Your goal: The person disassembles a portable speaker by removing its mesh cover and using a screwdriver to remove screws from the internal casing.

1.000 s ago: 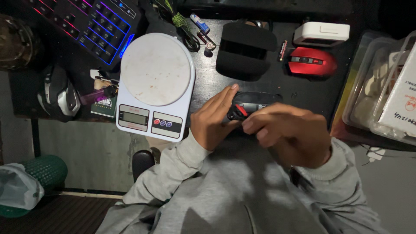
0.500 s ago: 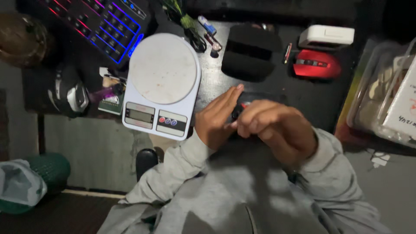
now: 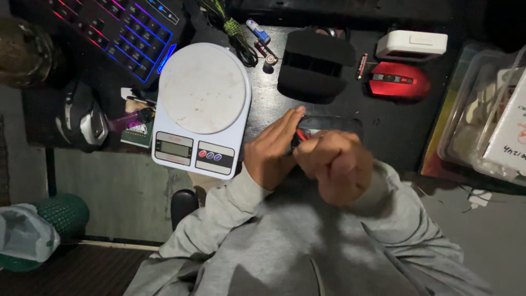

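Both hands have barely shifted at frame centre: left hand (image 3: 272, 152) fingers straight, together beside a black-and-red object (image 3: 315, 127), right hand (image 3: 335, 164) curled on it.

Two bare hands (image 3: 307, 159) come out of a loose grey sweatshirt (image 3: 307, 246) (cuffs ribbed, bunched toward twelve o'clock), rumpled throughout.

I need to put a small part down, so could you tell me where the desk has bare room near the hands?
Bare dark desk lies between the red mouse, the clear plastic tub and the right hand. A narrower strip runs between the scale and the black block. Around the keyboard and batteries it is crowded. The left hand adjoins the scale.
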